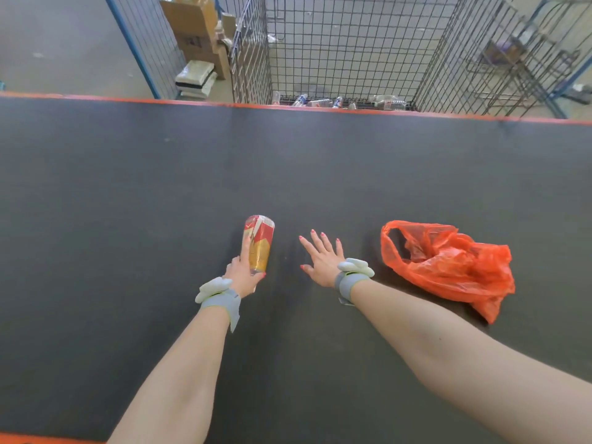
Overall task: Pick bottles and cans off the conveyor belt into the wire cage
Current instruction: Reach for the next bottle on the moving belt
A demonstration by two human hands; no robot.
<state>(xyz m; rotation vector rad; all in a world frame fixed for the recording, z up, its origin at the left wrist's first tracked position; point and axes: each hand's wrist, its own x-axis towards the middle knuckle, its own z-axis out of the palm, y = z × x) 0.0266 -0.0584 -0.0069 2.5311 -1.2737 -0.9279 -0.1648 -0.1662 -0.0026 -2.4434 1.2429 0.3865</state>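
My left hand (242, 273) grips a red and gold can (260, 243) by its lower end, holding it over the dark conveyor belt (128, 203) with its top pointing away from me. To its right, my right hand (322, 259) hovers above the belt, fingers spread and holding nothing. The wire cage (346, 49) stands just beyond the belt's far orange edge, straight ahead. Several clear plastic bottles (336, 101) lie on its floor.
A crumpled orange plastic bag (448, 264) lies on the belt right of my right hand. Cardboard boxes (195, 30) and white bundles (195, 76) are stacked behind blue-framed mesh, left of the cage. More wire racks (519, 52) stand at the far right.
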